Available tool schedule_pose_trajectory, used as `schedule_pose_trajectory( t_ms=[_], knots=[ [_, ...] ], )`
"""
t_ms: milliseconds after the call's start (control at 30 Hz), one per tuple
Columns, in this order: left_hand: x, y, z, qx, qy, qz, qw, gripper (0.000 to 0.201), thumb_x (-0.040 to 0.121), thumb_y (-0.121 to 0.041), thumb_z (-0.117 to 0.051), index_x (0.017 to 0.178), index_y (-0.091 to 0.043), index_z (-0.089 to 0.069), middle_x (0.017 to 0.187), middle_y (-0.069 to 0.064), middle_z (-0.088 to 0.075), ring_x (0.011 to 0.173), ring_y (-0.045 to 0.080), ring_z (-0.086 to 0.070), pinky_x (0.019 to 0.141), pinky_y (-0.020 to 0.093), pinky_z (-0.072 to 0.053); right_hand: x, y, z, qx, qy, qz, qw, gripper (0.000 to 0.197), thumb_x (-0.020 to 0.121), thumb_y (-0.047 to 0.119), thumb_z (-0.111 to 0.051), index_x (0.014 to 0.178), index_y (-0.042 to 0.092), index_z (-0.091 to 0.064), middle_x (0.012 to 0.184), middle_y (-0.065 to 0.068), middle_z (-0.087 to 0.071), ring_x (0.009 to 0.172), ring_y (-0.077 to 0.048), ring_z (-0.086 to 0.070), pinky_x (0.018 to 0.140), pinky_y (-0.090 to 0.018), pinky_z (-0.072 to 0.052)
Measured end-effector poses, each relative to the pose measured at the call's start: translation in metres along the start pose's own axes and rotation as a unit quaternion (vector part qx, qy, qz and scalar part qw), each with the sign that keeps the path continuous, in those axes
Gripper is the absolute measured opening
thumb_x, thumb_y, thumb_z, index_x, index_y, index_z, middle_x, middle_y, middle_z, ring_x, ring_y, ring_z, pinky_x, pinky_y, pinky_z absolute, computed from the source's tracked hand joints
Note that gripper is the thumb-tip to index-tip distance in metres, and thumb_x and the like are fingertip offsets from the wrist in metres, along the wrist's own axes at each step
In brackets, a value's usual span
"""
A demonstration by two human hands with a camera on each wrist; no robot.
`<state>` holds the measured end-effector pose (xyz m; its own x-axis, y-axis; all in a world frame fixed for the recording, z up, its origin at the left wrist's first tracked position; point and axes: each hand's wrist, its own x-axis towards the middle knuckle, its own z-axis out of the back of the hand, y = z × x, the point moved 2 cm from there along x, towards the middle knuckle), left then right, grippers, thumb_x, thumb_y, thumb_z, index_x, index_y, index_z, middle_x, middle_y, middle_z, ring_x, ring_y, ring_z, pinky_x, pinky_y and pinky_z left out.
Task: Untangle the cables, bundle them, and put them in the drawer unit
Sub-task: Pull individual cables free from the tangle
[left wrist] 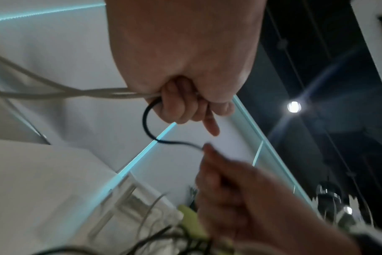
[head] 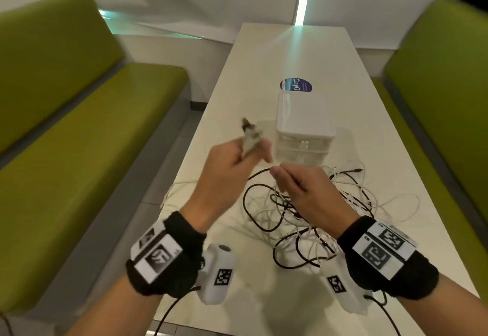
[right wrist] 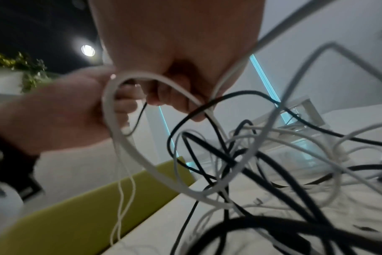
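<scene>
Nearest the viewer, both wrists wear black bands with white coded marker plates, each with a small white camera pod hanging beneath. The left hand (head: 232,161) is raised above the near left part of the long white tabletop (head: 266,71), its grip clenched round a blurred bunch of white cable (left wrist: 81,93) and a thin black cable (left wrist: 148,124); a blurred plug end (head: 249,129) sticks up past its fingers. The right hand (head: 303,190) is lifted just beside it, thumb and fingers pinching the other stretch of that black cable, which loops between the two hands. A flat white cable loop (right wrist: 129,138) also passes by the right fingers.

Under and beyond the right hand lies the tangled heap of black and white cables (head: 311,219), spread over the tabletop. Just behind the heap stands the small translucent white plastic drawer unit (head: 303,121), its drawers facing the cables. Behind it lies a round blue sticker (head: 295,86). Green upholstered benches (head: 79,124) flank the tabletop on both sides.
</scene>
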<state>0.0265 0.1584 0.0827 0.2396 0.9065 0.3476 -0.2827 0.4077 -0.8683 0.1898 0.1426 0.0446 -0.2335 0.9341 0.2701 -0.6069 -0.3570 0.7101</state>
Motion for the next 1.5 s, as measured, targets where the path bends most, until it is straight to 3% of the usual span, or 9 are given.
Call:
schedule_pose_trajectory(
  t_ms=[133,333,467,600,933,1100,1267,1400,1500],
  knots=[
    [-0.009,0.011,-0.012,0.010,0.012,0.018,1.000,0.025,0.085,-0.040,-0.065,0.090,-0.017,-0.075,0.051,-0.011,-0.026,0.048,0.006,-0.029,0.053,0.014,-0.028,0.000,0.004,0.001,0.015,-0.013,0.006,1.000,0.052,0.095,0.052,-0.036,0.070,0.012,-0.057,0.057,0.004,-0.054,0.054,-0.010,-0.049,0.054,-0.023,-0.038],
    [-0.005,0.018,-0.014,0.147,0.119,0.076,0.979,0.052,0.094,-0.052,-0.046,0.055,-0.018,-0.055,0.042,-0.011,-0.044,0.043,0.007,-0.037,0.049,0.020,-0.026,-0.004,-0.003,-0.001,0.009,0.011,-0.014,1.000,0.049,0.097,0.049,-0.036,0.069,0.013,-0.054,0.058,-0.001,-0.053,0.052,-0.009,-0.044,0.051,-0.021,-0.033],
    [0.005,0.005,0.010,-0.067,0.025,0.121,0.990,0.050,0.089,-0.049,-0.054,0.050,-0.020,-0.041,0.050,-0.007,-0.030,0.042,0.008,-0.022,0.041,0.019,-0.020,-0.009,-0.006,-0.006,0.048,0.040,-0.040,0.997,0.041,0.097,0.038,-0.047,0.068,0.010,-0.043,0.054,-0.008,-0.048,0.048,-0.016,-0.046,0.051,-0.027,-0.038],
    [0.012,-0.019,0.031,-0.348,-0.056,0.123,0.928,0.035,0.083,-0.046,-0.052,0.057,-0.025,-0.041,0.054,-0.010,-0.035,0.041,0.004,-0.016,0.039,0.021,-0.010,0.005,-0.001,-0.002,0.029,0.041,-0.024,0.998,0.036,0.098,0.035,-0.047,0.070,0.012,-0.045,0.059,-0.008,-0.059,0.052,-0.009,-0.059,0.057,-0.029,-0.045],
    [0.000,-0.063,0.053,-0.461,-0.068,0.027,0.885,0.061,0.103,-0.046,-0.022,0.048,-0.024,-0.039,0.053,-0.008,-0.016,0.039,0.008,-0.015,0.034,0.018,-0.012,0.035,0.012,0.012,-0.078,0.040,0.014,0.996,0.046,0.098,0.047,-0.038,0.066,0.015,-0.046,0.058,-0.003,-0.058,0.064,-0.021,-0.064,0.061,-0.038,-0.048],
    [0.012,-0.074,0.088,-0.607,-0.020,-0.061,0.792,0.044,0.108,-0.030,-0.008,0.077,-0.014,-0.034,0.055,-0.005,-0.025,0.040,0.008,-0.027,0.035,0.022,-0.038,0.027,-0.003,0.014,-0.133,0.056,0.000,0.990,0.048,0.095,0.052,-0.036,0.067,0.015,-0.049,0.057,0.001,-0.053,0.055,-0.014,-0.050,0.056,-0.033,-0.039],
    [0.023,-0.045,0.059,-0.222,-0.164,0.041,0.960,0.048,0.102,-0.040,-0.039,0.060,-0.023,-0.053,0.054,-0.007,-0.033,0.043,0.008,-0.021,0.039,0.024,-0.015,0.013,-0.014,0.006,-0.090,0.059,-0.062,0.992,0.041,0.099,0.043,-0.036,0.070,0.019,-0.053,0.060,0.006,-0.057,0.059,-0.010,-0.056,0.060,-0.028,-0.045],
    [0.014,-0.004,0.033,0.024,-0.103,0.074,0.992,0.040,0.098,-0.043,-0.047,0.082,-0.018,-0.073,0.047,-0.007,-0.021,0.042,0.008,-0.018,0.042,0.022,-0.016,0.005,-0.014,0.006,-0.108,0.056,-0.075,0.990,0.043,0.100,0.046,-0.028,0.073,0.022,-0.051,0.067,0.011,-0.057,0.065,-0.005,-0.054,0.060,-0.026,-0.038],
    [0.010,0.009,0.009,0.199,-0.052,0.047,0.978,0.043,0.098,-0.043,-0.045,0.076,-0.012,-0.065,0.044,-0.008,-0.032,0.043,0.010,-0.029,0.044,0.023,-0.022,0.000,-0.012,0.002,-0.120,0.077,-0.096,0.985,0.045,0.099,0.049,-0.024,0.077,0.021,-0.050,0.068,0.006,-0.059,0.066,-0.013,-0.056,0.065,-0.033,-0.045]
  ],
)
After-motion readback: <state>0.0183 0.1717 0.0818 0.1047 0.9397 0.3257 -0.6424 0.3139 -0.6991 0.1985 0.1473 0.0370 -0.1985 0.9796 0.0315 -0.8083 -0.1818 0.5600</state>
